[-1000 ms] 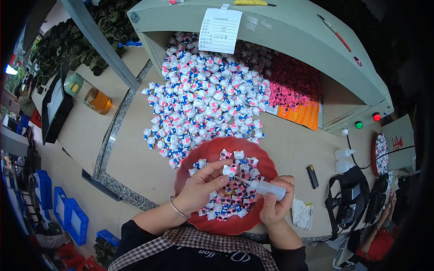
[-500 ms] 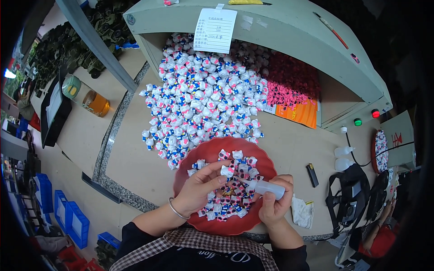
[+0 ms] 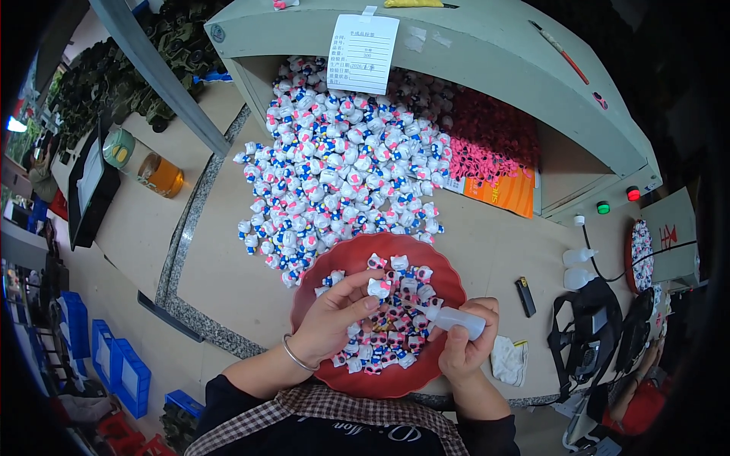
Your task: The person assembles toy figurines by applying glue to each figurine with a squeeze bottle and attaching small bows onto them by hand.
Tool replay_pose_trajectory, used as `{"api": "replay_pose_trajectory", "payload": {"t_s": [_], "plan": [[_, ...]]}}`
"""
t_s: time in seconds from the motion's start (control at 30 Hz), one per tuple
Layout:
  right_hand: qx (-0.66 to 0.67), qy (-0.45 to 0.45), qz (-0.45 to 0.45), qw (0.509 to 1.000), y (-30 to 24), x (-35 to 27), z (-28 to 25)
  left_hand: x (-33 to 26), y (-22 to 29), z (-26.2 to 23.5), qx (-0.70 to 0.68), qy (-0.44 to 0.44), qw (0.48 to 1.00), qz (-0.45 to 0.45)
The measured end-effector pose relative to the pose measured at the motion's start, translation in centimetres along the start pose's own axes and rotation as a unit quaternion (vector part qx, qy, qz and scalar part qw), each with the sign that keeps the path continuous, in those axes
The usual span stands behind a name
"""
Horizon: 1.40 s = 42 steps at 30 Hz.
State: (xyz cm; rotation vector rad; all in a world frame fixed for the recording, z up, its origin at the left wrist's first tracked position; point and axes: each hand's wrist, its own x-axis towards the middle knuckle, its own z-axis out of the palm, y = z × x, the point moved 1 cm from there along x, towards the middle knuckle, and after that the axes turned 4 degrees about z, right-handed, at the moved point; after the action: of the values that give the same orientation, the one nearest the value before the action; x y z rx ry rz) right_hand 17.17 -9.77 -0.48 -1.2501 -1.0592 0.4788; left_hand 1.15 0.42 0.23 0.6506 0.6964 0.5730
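Note:
Between the fingertips of my left hand [image 3: 334, 318] is a small white cat-head figurine [image 3: 378, 288] with a pink bow. My right hand [image 3: 468, 346] grips a translucent squeeze bottle [image 3: 459, 320], tilted so its thin nozzle points left toward the figurine; a small gap shows between them. Both hands hover over a red scalloped bowl [image 3: 447, 266]. Inside it lie several similar figurines [image 3: 366, 351], many with dark glasses and pink frames. Beyond the bowl spreads a large heap of white, blue and pink figurines [image 3: 334, 167].
A grey-green cabinet [image 3: 487, 45] arches over the heap and a pile of pink glasses-shaped pieces [image 3: 483, 156]. To the right lie a black-and-yellow slim box [image 3: 525, 296], a white cloth [image 3: 508, 360] and a black bag [image 3: 589, 334]. A jar of amber liquid [image 3: 161, 175] stands left.
My right hand has drawn the bottle slightly right, away from the figurine. The left hand has shifted slightly left and still holds the figurine.

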Motion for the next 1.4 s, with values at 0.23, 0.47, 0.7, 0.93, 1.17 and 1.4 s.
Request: {"api": "replay_pose_trajectory", "payload": {"t_s": [0.23,0.47,0.7,0.93,1.17,1.4], "plan": [[0.009,0.011,0.001,1.000,0.1,0.2,0.2,0.0,-0.2,-0.1,0.010,-0.018,1.000,0.011],[-0.025,-0.010,-0.018,0.999,0.5,-0.2,-0.3,-0.1,-0.2,0.0,-0.006,0.000,1.000,0.001],[0.036,-0.008,0.010,0.999,-0.1,0.1,0.6,-0.1,-0.2,0.3,0.050,-0.008,0.998,0.024],[0.026,0.001,0.003,1.000,-0.2,0.0,0.7,-0.1,-0.8,-0.2,0.093,-0.029,0.994,0.045],[-0.008,-0.009,-0.010,1.000,0.2,-0.4,0.5,-0.2,-0.9,-0.2,0.110,-0.060,0.990,0.056],[-0.017,-0.032,-0.007,0.999,-0.1,-0.2,0.4,-0.2,-0.7,-0.3,0.143,-0.035,0.987,0.070]]}}
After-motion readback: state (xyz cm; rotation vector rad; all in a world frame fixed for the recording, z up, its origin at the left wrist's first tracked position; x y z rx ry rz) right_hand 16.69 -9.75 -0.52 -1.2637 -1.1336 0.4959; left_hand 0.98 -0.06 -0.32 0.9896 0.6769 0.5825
